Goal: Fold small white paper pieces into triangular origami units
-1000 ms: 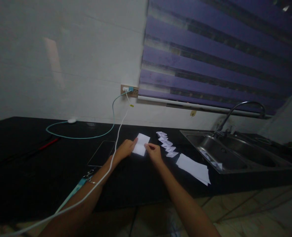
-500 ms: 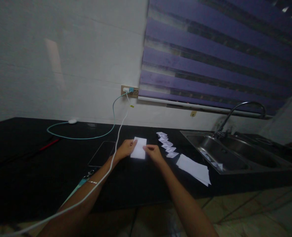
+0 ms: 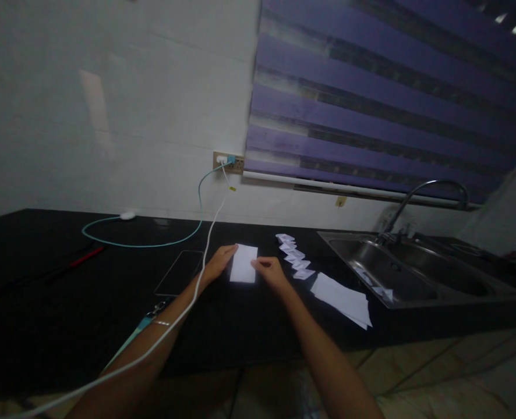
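A small white folded paper [image 3: 243,263] lies flat on the black counter [image 3: 66,314]. My left hand [image 3: 216,263] rests at its left edge with the fingers stretched along it. My right hand [image 3: 268,271] pinches the paper's right edge. A row of several small folded white papers [image 3: 295,255] runs just right of my right hand, and a stack of flat white sheets [image 3: 342,298] lies near the counter's front edge.
A dark phone [image 3: 179,272] lies left of my left hand. White cable [image 3: 205,244] and teal cable [image 3: 153,242] run from a wall socket [image 3: 228,160]. A steel sink [image 3: 398,270] with tap [image 3: 419,195] sits to the right. A red pen [image 3: 87,255] lies far left.
The paper was half raised and bent a second ago; it now lies folded flat on the counter, with both hands lowered onto its edges.
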Available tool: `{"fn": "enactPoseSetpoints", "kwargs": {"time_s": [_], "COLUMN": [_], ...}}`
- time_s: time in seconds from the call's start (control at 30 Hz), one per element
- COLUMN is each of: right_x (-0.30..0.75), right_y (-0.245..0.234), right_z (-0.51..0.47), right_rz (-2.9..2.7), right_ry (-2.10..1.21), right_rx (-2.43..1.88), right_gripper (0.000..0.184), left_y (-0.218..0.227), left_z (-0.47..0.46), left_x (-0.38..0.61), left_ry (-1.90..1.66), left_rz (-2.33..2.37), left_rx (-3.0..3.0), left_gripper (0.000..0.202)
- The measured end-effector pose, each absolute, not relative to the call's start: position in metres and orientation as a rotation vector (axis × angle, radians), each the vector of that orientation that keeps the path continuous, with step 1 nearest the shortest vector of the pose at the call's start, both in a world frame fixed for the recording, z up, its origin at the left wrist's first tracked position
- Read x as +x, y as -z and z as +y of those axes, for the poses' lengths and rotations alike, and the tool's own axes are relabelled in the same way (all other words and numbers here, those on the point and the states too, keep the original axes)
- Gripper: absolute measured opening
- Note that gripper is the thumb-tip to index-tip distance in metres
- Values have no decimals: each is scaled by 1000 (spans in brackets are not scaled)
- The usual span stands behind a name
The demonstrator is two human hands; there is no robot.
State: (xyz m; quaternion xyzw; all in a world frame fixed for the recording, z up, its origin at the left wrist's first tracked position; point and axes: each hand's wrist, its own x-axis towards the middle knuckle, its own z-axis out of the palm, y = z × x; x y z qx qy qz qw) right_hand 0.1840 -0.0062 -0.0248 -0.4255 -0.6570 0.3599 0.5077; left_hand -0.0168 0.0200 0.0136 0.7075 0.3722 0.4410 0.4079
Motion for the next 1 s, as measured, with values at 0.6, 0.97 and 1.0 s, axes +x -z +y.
{"fn": "enactPoseSetpoints", "kwargs": {"time_s": [0.6, 0.97, 1.0], "right_x": [184, 187, 188], "right_y": [21, 19, 18], "right_z": [-6, -6, -7], "right_rz": [-1397, -1414, -1413], "right_ry": [-893, -865, -886], "right_rx": [-1066, -1088, -1081], "right_gripper": [34, 35, 35], "left_y": [-19, -13, -13], "left_z": [16, 25, 26], "left_x": [-21, -28, -29], "left_ry": [-906, -864, -874], "left_rz": [779, 742, 752], "left_rx": [1759, 1605, 1602], "left_gripper": [32, 38, 39]}}
